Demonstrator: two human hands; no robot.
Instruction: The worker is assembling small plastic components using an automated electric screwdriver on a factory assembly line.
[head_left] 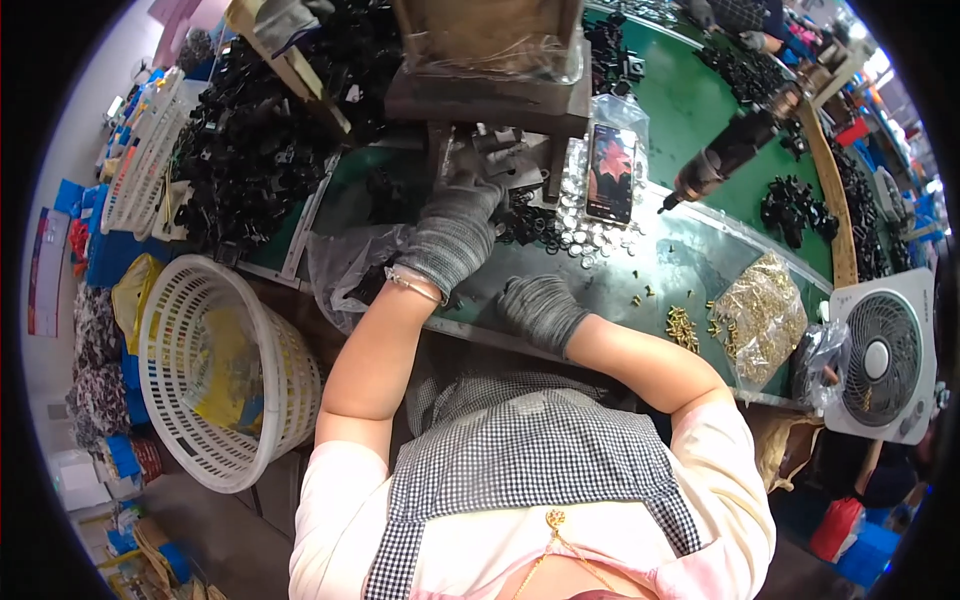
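Note:
My left hand (458,232), in a grey knitted glove, reaches to the metal fixture (512,165) under the bench press (490,100). Its fingers bend in at the fixture, and whatever they grip is hidden. My right hand (543,308), gloved alike, rests curled at the front edge of the metal worktop (600,285); I cannot make out anything inside it. Between the hands and a phone (611,173) with a lit screen lie many small silvery rings (575,230). Small black parts (528,226) lie just right of my left hand.
Brass-coloured pins (682,328) lie loose beside a clear bag (765,320) of more. A dark power screwdriver (735,148) hangs at the right, above a white fan (880,355). Black parts (250,150) are heaped at the left, behind a white basket (265,375).

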